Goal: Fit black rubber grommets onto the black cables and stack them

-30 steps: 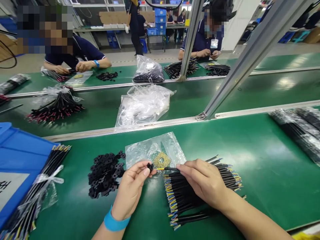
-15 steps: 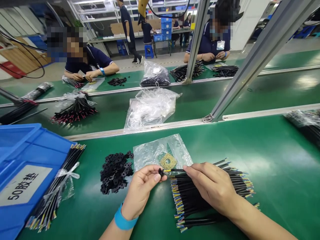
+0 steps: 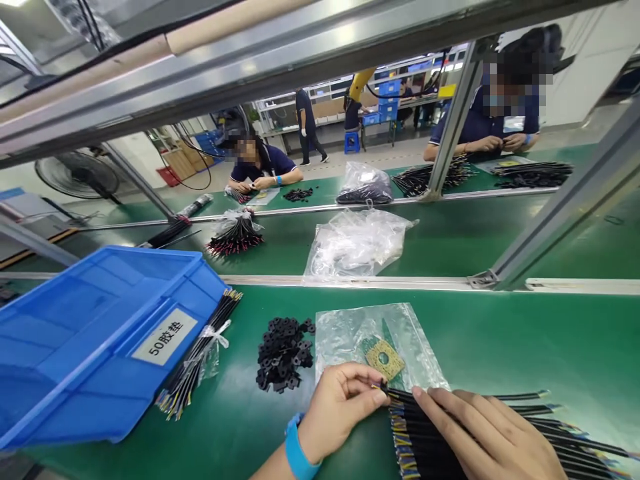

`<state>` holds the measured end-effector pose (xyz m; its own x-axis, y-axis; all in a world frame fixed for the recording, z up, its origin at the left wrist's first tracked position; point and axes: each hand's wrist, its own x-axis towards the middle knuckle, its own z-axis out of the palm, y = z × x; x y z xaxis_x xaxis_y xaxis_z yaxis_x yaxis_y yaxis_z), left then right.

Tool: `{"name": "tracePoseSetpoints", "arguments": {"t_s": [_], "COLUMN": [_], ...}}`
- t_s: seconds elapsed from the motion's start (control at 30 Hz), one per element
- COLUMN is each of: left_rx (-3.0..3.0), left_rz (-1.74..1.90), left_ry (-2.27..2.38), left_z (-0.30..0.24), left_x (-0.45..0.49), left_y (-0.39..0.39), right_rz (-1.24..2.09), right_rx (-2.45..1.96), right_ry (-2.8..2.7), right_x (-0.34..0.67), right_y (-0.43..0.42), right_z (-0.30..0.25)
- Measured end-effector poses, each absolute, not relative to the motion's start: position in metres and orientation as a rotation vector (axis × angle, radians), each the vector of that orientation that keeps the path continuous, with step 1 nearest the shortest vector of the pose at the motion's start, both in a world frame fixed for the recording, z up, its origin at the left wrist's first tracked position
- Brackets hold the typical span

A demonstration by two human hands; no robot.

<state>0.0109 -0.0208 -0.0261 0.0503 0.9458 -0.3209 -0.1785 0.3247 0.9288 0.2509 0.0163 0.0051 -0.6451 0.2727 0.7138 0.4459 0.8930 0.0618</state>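
My left hand [image 3: 345,407], wearing a blue wristband, is closed in a pinch on a small black rubber pad [image 3: 383,385], mostly covered by the fingers. At the pad is the end of a black cable [image 3: 404,395], which runs toward my right hand [image 3: 493,427]. The right fingertips press on that cable, with the thumb out of sight beneath. Under the right hand lies a row of black cables [image 3: 425,440] with stripped ends showing yellow and blue wires. Left of my hands is a heap of black rubber pads [image 3: 285,353].
A clear zip bag [image 3: 345,333] with a yellowish square piece [image 3: 385,360] lies behind my hands. To the left stand a blue bin [image 3: 100,347] and a tied cable bundle [image 3: 205,353]. A metal frame post [image 3: 565,180] rises at right. Two co-workers sit across the bench.
The view has swung left and up, bringing in more of the blue bin and an overhead beam. My hands have lowered the cable and pad to the top of the cable row.
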Motion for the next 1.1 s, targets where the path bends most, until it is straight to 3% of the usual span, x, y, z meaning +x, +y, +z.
{"name": "tracePoseSetpoints", "arguments": {"t_s": [0.23, 0.57, 1.1], "left_rx": [0.797, 1.389, 1.583], "left_rz": [1.083, 1.107, 1.085], "left_ry": [1.2, 1.345, 1.309], "left_z": [-0.024, -0.012, -0.008], "left_x": [0.013, 0.005, 0.011], "left_y": [-0.024, -0.03, -0.03], "right_rz": [-0.195, 0.043, 0.403], "right_rx": [-0.585, -0.744, -0.775], "right_ry": [-2.307, -2.195, -2.228], "right_x": [0.248, 0.236, 0.228], "right_y": [0.004, -0.002, -0.007], "right_z": [0.002, 0.004, 0.001]}}
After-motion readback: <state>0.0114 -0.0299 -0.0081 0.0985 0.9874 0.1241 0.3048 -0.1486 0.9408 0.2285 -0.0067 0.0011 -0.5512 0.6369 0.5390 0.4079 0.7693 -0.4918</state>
